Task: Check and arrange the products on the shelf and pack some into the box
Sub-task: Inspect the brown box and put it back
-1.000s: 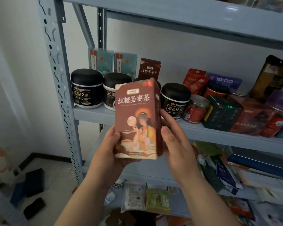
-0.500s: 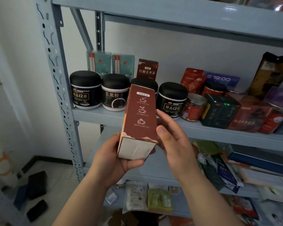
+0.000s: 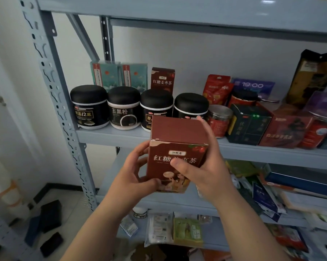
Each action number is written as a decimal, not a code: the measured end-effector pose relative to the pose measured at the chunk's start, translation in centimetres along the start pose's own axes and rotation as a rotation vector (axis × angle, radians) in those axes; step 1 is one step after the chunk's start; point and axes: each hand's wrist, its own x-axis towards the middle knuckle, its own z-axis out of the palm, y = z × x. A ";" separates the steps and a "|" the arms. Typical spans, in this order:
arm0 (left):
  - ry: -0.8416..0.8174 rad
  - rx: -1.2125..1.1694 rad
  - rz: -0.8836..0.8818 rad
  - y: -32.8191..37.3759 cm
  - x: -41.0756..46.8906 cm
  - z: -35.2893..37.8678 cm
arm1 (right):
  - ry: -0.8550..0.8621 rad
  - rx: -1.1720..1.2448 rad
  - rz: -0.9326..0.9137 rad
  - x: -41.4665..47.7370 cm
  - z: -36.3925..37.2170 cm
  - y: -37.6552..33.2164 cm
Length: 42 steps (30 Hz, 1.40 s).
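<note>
I hold a brown-red tea box in front of the grey shelf, tipped so its plain top and its printed front both show. My left hand grips its left lower edge. My right hand wraps its right side, thumb across the printed front. Behind it on the shelf stand several black-lidded jars in a row, and a matching tea box stands at the back.
Two teal boxes stand at the back left. Red pouches, a dark green box and other packets crowd the shelf's right. Lower shelves hold loose packets. Dark objects lie on the floor at left.
I have turned the tea box in both hands, from its front face, through its narrow side and bottom, to its top and front. It sits lower now.
</note>
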 end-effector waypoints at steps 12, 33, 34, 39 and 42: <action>0.119 0.621 0.222 2.9 1.9 4.9 | -0.385 -0.799 -0.170 4.4 -10.2 -5.0; 0.301 1.673 0.400 9.1 12.6 12.3 | -0.099 -1.199 -0.892 14.0 -21.0 -6.6; 0.296 1.690 0.382 9.4 13.4 12.0 | -0.114 -1.234 -0.898 15.0 -20.7 -6.7; 0.237 1.770 0.352 10.8 17.7 9.9 | -0.105 -1.370 -0.889 19.6 -18.6 -6.3; 0.173 1.791 0.346 11.2 20.7 8.0 | -0.136 -1.452 -0.822 22.6 -17.0 -5.6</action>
